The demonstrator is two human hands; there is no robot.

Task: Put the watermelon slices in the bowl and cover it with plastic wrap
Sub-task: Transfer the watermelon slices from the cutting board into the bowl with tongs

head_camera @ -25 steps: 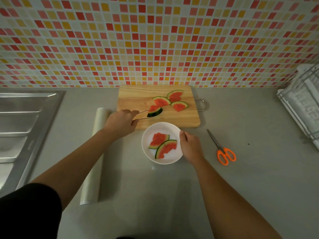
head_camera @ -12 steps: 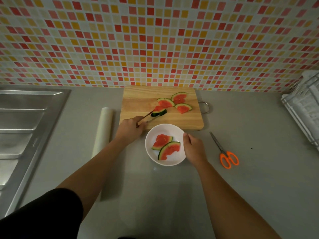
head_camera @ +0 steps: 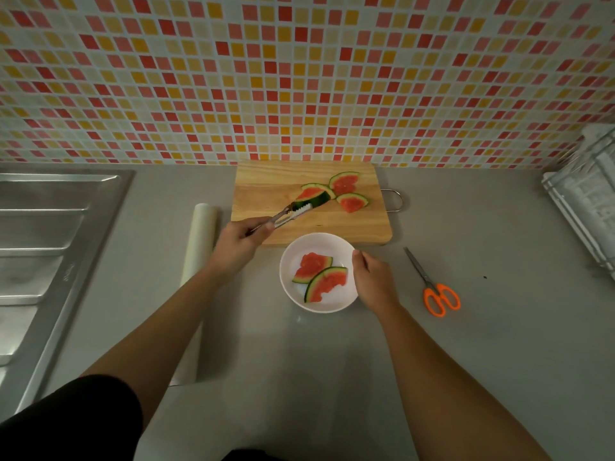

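My left hand [head_camera: 238,242] grips metal tongs [head_camera: 286,216] whose toothed tips pinch a watermelon slice [head_camera: 311,197] over the wooden cutting board [head_camera: 273,188]. A second slice lies half hidden behind the pinched one, and two more, slice [head_camera: 344,182] and slice [head_camera: 352,202], lie on the board's right part. The white bowl [head_camera: 289,261] stands on the counter just in front of the board with two slices [head_camera: 321,277] inside. My right hand [head_camera: 374,281] holds the bowl's right rim. A roll of plastic wrap [head_camera: 199,257] lies left of my left arm.
Orange-handled scissors [head_camera: 439,296] lie right of the bowl. A steel sink drainboard [head_camera: 43,247] fills the left side. A white wire dish rack [head_camera: 585,197] stands at the far right. The tiled wall [head_camera: 299,78] rises behind the board.
The tongs have stayed closed on the slice, holding it over the board's middle. My right hand has kept its place at the bowl's rim. The view has shifted slightly.
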